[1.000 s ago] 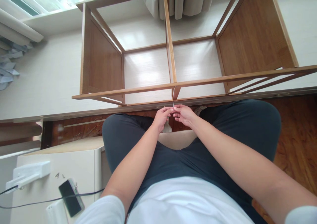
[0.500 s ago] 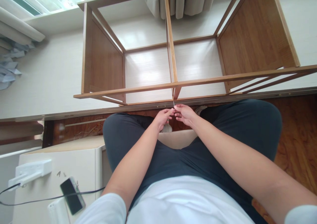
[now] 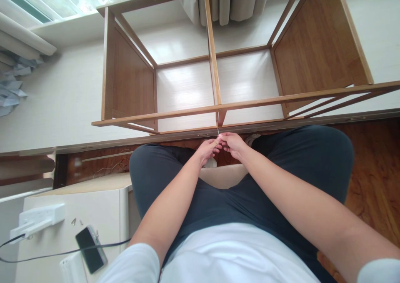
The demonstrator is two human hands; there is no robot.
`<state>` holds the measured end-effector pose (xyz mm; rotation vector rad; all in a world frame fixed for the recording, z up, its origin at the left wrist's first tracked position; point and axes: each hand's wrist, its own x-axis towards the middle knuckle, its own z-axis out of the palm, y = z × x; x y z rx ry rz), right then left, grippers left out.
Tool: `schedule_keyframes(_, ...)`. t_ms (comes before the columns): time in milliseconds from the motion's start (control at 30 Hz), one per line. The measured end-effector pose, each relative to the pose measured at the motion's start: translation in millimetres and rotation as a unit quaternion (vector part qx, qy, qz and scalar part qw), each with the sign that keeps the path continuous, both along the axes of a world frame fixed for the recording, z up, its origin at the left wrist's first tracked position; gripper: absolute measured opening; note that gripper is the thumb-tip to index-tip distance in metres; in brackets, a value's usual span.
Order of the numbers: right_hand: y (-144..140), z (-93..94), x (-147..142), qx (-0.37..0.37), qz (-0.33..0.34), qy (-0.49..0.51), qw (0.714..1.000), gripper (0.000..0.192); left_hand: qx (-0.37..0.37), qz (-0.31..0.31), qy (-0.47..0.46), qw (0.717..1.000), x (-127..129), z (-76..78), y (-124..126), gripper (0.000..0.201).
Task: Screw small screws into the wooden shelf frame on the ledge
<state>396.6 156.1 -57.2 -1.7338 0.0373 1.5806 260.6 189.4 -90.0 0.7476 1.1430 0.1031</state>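
My left hand and my right hand meet in front of the wooden frame, both closed with fingertips pinched together. A thin metal rod, perhaps a hex key, sticks up from between the fingertips. Its upper end points at the underside of the front rail, where the upright middle divider joins it. My fingers cover the rod's lower end. Whether its tip touches the wood, I cannot tell.
The frame stands on a pale ledge with side panels left and right. A white cabinet at lower left bears a phone, a power strip, small screws and a black cable. My knees flank my hands.
The view has shifted slightly. Both hands stay pinched at nearly the same place below the middle joint, and a little more of the rod shows.
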Motion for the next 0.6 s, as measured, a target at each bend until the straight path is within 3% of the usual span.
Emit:
schedule_keyframes(300,1,-10.3,3,0.008,0.016,-0.006,1.0,0.012,0.012,0.015,-0.081,0.997,9,-3.9,-3,0.053)
schedule_keyframes(600,1,-10.1,3,0.012,0.016,0.016,1.0,0.014,0.004,0.027,-0.094,0.995,10,-6.3,-3,0.054)
